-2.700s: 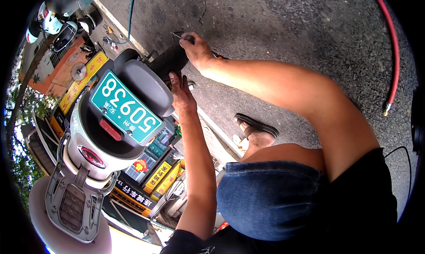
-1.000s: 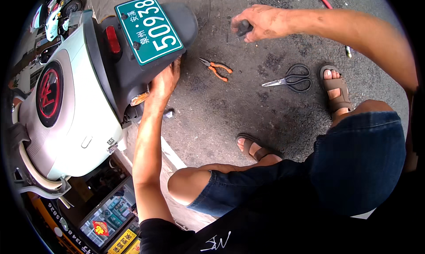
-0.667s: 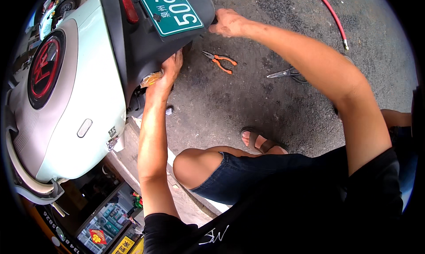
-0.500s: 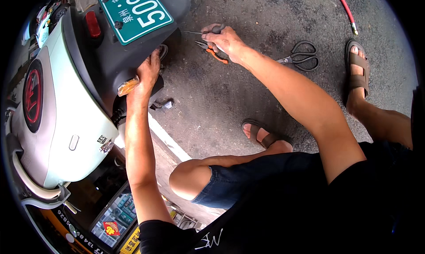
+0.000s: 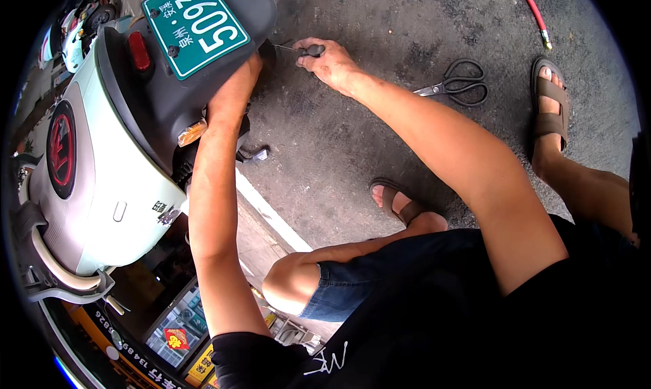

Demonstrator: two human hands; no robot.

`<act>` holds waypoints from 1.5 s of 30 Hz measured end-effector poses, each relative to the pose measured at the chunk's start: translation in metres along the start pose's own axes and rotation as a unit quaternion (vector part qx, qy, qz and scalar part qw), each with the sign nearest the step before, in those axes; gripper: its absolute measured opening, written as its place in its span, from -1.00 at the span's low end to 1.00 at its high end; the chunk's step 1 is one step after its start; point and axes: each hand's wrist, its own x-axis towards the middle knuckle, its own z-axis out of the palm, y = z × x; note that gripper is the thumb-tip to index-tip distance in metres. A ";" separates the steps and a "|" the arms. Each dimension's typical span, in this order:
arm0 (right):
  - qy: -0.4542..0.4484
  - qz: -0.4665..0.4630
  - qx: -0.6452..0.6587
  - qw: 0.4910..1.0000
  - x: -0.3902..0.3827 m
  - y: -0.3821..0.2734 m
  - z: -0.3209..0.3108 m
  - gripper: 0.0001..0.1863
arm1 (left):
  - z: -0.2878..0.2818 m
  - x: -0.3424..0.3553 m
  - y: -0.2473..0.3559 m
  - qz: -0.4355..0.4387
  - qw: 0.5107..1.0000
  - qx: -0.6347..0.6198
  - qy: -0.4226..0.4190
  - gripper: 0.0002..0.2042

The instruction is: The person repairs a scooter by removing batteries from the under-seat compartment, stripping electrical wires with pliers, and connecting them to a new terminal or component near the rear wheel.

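My right hand grips a dark-handled tool with a thin metal shaft that points left toward the rear wheel area. My left hand reaches beneath the black rear fender of a pale mint scooter; its fingers are mostly hidden there. Above it are a teal licence plate and a red reflector, with an amber lens beside my wrist. Black-handled scissors lie on the asphalt to the right, partly behind my forearm.
A red hose with a brass end lies at upper right. My sandalled feet and bent knee rest below. A white line crosses the ground. Other scooters and a shopfront show at left.
My right hand has moved slightly left with the tool and now covers the orange pliers seen earlier on the ground. My left hand has moved up, further under the fender, hiding its fingers.
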 end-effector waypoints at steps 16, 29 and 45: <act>0.025 -0.072 -0.141 0.987 -0.022 -0.022 -0.019 -0.69 | 0.009 -0.008 0.001 -0.059 0.998 0.030 0.001 -0.84; 0.062 -0.156 -0.266 0.949 -0.011 -0.016 -0.015 -0.69 | 0.019 -0.009 0.014 -0.119 0.991 -0.052 -0.030 -0.79; 0.074 -0.150 -0.285 0.944 -0.010 -0.014 -0.017 -0.69 | 0.024 -0.006 0.014 -0.096 0.995 -0.016 0.006 -0.83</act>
